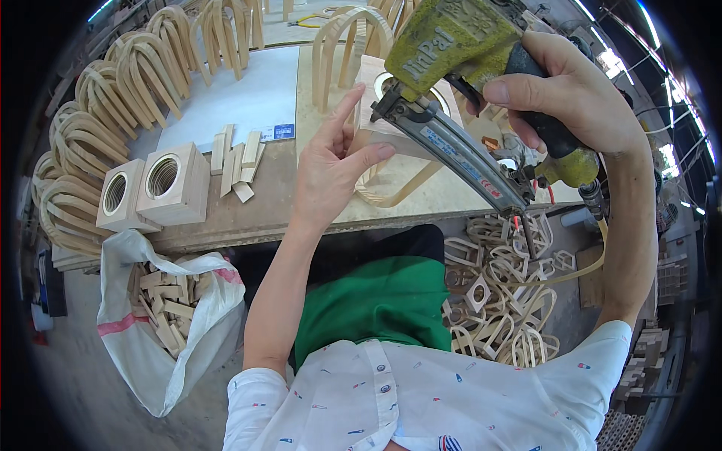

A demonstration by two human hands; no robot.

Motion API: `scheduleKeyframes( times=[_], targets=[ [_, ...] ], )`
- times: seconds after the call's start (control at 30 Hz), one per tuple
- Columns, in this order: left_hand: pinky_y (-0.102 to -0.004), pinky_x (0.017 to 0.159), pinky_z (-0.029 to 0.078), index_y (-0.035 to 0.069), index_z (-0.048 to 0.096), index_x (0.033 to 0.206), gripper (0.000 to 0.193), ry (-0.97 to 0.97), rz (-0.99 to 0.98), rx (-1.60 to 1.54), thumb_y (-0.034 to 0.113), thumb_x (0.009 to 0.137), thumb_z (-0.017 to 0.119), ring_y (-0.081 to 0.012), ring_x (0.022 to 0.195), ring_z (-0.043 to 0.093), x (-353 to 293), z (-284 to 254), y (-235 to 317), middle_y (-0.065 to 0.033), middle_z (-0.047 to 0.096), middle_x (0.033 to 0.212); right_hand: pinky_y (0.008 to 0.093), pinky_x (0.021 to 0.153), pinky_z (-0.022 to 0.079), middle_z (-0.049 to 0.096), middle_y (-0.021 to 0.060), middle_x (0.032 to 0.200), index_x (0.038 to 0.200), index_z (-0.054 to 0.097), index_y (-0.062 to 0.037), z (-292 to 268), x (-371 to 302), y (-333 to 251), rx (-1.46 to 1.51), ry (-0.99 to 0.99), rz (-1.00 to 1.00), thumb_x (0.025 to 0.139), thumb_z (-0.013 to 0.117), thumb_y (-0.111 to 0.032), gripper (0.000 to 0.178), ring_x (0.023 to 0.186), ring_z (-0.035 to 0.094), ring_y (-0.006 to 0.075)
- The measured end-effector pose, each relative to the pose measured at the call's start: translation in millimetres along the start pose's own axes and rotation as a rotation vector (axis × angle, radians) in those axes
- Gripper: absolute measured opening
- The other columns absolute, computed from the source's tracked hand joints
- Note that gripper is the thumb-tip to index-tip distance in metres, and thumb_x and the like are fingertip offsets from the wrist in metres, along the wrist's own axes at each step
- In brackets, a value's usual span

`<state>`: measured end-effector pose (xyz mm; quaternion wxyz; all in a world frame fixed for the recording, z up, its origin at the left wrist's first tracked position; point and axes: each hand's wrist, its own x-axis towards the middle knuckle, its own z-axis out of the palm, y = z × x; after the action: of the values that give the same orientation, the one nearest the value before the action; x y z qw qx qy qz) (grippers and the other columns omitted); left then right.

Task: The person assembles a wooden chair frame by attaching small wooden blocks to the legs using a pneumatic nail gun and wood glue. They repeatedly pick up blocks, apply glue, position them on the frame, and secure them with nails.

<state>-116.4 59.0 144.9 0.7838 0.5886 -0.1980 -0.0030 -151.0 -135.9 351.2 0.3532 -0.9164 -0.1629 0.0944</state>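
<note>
My right hand [564, 98] is wrapped around the black grip of a yellow-green air nail gun [451, 49], with a finger by its trigger. The gun's grey magazine slants down across a square wooden block [398, 143] with a round hole in it, hiding part of the block. My left hand [327, 161] holds that block by its near left side, thumb along the front and index finger along the left edge. Around and below the block, a bent wooden hoop [391, 199] reaches toward the table's edge. Whether the gun's nose touches the wood, I cannot tell.
Bent-wood arches [135, 71] line the table's left and far side. Two holed blocks [174, 184] stand near thin wood strips [239, 161]. A white sack [124, 301] of offcuts sits below left; hoop frames [504, 301] pile on the floor at right. An air hose [556, 279] trails from the gun.
</note>
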Motion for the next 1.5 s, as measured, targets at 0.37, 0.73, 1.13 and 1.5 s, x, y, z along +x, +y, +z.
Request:
scheduleKeyframes(
  times=[0.37, 0.73, 1.13, 1.5],
  targets=[
    [-0.0221, 0.068, 0.044, 0.011, 0.039, 0.145, 0.079, 0.077, -0.006, 0.065, 0.002, 0.075, 0.077, -0.0066, 0.073, 0.055, -5.8, 4.7, 2.7, -0.001, 0.06, 0.083, 0.0219, 0.041, 0.04, 0.063, 0.0079, 0.076, 0.104, 0.057, 0.0038, 3.2, -2.9, -1.2, -0.02, 0.009, -0.017, 0.087, 0.067, -0.021, 0.032, 0.046, 0.052, 0.0087],
    [-0.0386, 0.097, 0.045, 0.007, 0.028, 0.147, 0.095, 0.118, 0.08, 0.225, 0.021, 0.071, 0.083, -0.0254, 0.116, 0.052, -0.3, -36.4, 0.9, -0.0175, 0.05, 0.127, 0.0235, 0.043, 0.042, 0.065, 0.008, 0.077, 0.105, 0.058, 0.0054, -21.3, -38.9, 17.5, 0.012, 0.067, 0.135, 0.086, 0.067, -0.018, 0.032, 0.046, 0.051, 0.0086],
    [-0.0273, 0.084, 0.049, 0.003, 0.026, 0.148, 0.082, -0.046, -0.067, -0.116, 0.007, 0.082, 0.074, -0.0124, 0.092, 0.062, -4.6, -2.7, 6.0, -0.0091, 0.065, 0.1, 0.0232, 0.043, 0.041, 0.06, 0.0057, 0.07, 0.098, 0.06, 0.0046, -27.0, -38.8, 21.6, -0.007, 0.061, 0.086, 0.086, 0.067, -0.021, 0.029, 0.046, 0.052, 0.009],
    [-0.0265, 0.082, 0.049, 0.005, 0.026, 0.149, 0.08, -0.078, -0.063, -0.112, 0.004, 0.083, 0.072, -0.0115, 0.09, 0.063, -7.5, 0.5, 8.4, -0.0089, 0.067, 0.098, 0.0212, 0.04, 0.042, 0.066, 0.0116, 0.085, 0.105, 0.058, 0.0051, -8.8, -9.3, -2.6, -0.009, -0.048, -0.049, 0.086, 0.068, -0.021, 0.034, 0.045, 0.053, 0.0089]
  ],
)
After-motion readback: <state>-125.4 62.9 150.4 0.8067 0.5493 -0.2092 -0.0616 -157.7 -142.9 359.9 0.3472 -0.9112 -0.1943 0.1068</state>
